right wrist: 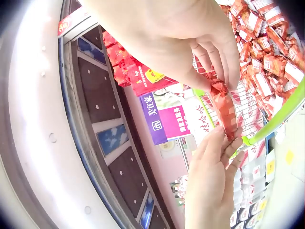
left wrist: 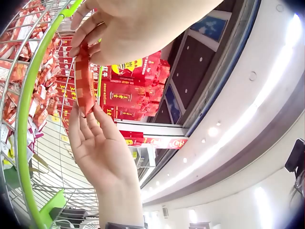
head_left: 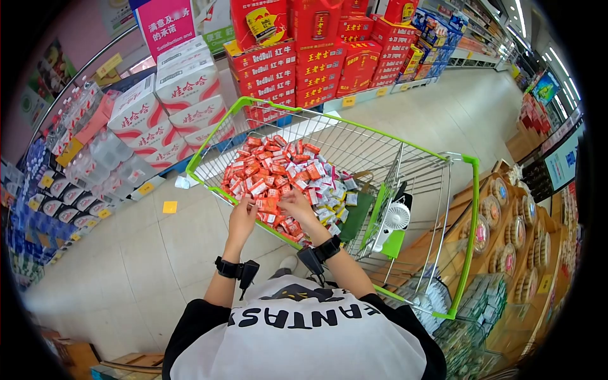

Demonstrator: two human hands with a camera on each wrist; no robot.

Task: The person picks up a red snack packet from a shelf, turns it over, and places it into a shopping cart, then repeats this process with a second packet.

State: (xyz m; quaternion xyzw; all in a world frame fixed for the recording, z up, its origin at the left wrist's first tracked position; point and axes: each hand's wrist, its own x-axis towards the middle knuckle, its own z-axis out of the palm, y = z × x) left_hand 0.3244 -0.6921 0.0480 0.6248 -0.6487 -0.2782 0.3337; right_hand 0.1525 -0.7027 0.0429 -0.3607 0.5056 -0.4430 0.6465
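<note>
A small orange-red wrapped packet (left wrist: 84,83) is stretched between both hands above a shopping cart (head_left: 437,152). My left hand (head_left: 242,220) pinches one end of its wrapper. At the opposite end, my right hand (head_left: 297,206) pinches it between thumb and fingers. In the right wrist view the packet (right wrist: 226,112) looks plump, with crimped, twisted ends. Below the hands, many similar orange-red packets (head_left: 253,166) are heaped in the cart, with white and yellow packets (head_left: 329,196) on the heap's right side.
A green rim (head_left: 405,144) edges the cart. A white handheld fan (head_left: 397,216) sits at its child-seat end. Red drink cartons (head_left: 266,66) and white cartons (head_left: 187,76) are stacked beyond it. Round tubs (head_left: 500,190) line wooden shelves at the right.
</note>
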